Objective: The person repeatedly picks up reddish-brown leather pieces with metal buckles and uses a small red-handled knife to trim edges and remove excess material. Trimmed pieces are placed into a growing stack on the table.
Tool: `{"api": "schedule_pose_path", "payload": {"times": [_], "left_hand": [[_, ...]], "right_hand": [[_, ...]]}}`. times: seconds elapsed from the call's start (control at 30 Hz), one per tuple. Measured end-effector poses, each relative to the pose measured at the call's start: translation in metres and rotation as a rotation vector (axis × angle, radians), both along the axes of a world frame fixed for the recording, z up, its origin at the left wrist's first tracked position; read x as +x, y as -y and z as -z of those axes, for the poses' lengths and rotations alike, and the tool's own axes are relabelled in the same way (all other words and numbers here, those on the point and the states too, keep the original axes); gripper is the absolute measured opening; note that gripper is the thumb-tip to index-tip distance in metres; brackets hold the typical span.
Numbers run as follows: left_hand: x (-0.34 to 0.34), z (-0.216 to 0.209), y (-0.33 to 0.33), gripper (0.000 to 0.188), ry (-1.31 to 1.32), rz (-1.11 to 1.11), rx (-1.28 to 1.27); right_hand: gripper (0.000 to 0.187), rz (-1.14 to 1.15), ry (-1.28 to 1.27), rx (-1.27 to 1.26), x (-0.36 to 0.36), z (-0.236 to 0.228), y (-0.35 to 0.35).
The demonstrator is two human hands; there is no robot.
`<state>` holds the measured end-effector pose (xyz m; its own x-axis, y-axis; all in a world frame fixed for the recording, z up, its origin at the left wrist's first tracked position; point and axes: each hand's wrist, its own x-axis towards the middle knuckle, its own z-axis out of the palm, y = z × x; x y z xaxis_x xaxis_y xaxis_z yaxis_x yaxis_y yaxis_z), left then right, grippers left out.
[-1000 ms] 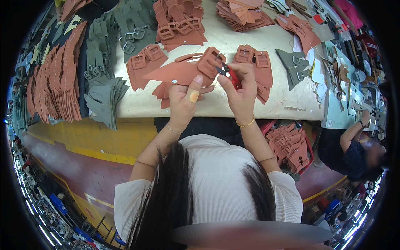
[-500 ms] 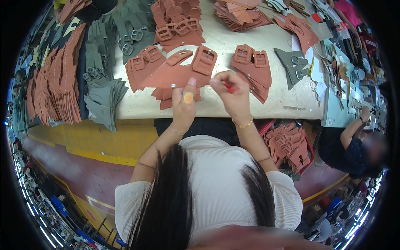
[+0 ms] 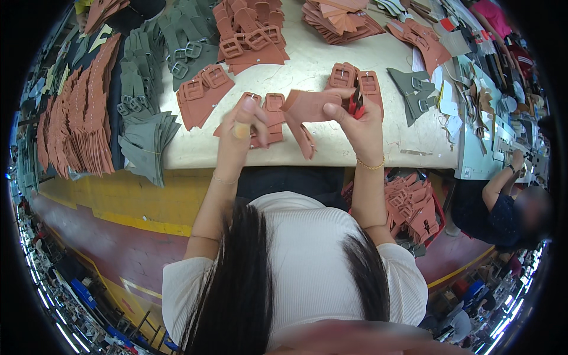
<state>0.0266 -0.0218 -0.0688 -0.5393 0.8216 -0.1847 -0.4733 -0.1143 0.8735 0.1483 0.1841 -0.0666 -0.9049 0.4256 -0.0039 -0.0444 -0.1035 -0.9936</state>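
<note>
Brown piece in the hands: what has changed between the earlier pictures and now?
The piece has moved right and turned; the right hand now holds it. The left hand has let go and shifted left. The red snips remain in the right hand; the green stack lies as before.

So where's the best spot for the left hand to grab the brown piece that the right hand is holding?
Probably the piece's left end, with the left hand coming from the left in a flat pinch. It's flat, and that end sticks out free; the right hand covers the other. The strap dangles, so it's likely a worse handle.
</note>
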Motion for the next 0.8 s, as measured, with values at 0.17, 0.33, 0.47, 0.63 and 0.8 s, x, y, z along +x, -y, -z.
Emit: {"api": "schedule_pose_path", "payload": {"times": [0.17,0.33,0.47,0.63,0.8], "left_hand": [[0.015,-0.006,-0.012,0.045,-0.388,-0.196,-0.136],[0.009,-0.024,-0.021,0.034,-0.053,0.001,-0.243],[-0.007,-0.036,-0.021,0.031,0.108,0.109,-0.268],[-0.015,-0.049,-0.028,0.035,0.107,0.272,-0.388],[-0.023,-0.055,-0.032,0.035,0.071,0.354,-0.470]], "right_hand": [[0.031,-0.124,0.017,-0.214,-0.006,-0.002,0.004],[0.034,-0.089,-0.120,0.153,-0.015,-0.002,0.001],[0.037,-0.378,-0.096,0.422,-0.009,-0.028,-0.034],[0.038,-0.665,-0.059,0.547,-0.020,-0.052,-0.043],[0.035,-0.735,-0.144,0.578,-0.031,-0.056,-0.039]]}}
